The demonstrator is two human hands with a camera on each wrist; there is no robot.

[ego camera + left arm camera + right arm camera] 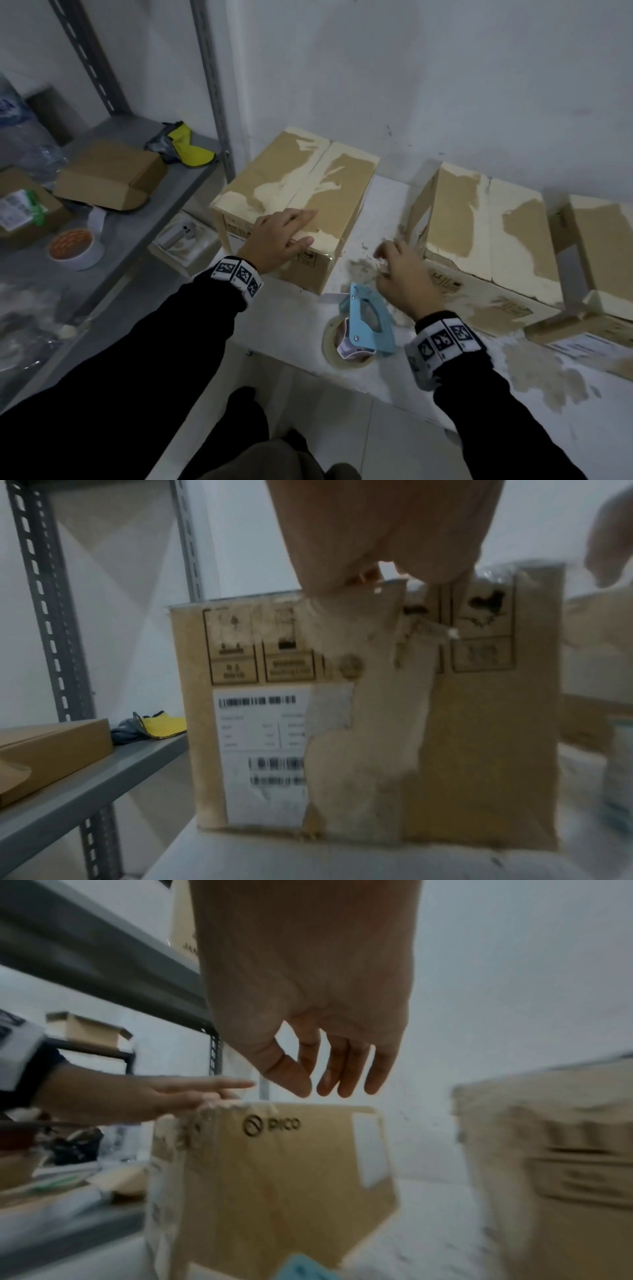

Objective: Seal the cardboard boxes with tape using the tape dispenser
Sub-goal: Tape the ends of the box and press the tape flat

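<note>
The dispenser (pixel 368 318) lay on the table (pixel 394 380) at its near edge, blue frame uppermost over its tape roll, its long axis running from the near edge toward the left box (pixel 298 205). The right hand (pixel 400 277) hovered just beyond and to the right of it, fingers (pixel 346 1069) loosely curled and holding nothing; the dispenser therefore lay nearer the person and slightly left of those fingers. This hand was plainly the closer of the two to the tool, and the pick-up would, in my judgement, call for drawing it back and down. The left hand (pixel 279 240) rested flat on the near end of the left box's top, fingers straight, thumb over the front edge. The box's seam ran away from the person toward the wall. A second box (pixel 486 222) stood to the right, apart from the first.
</note>
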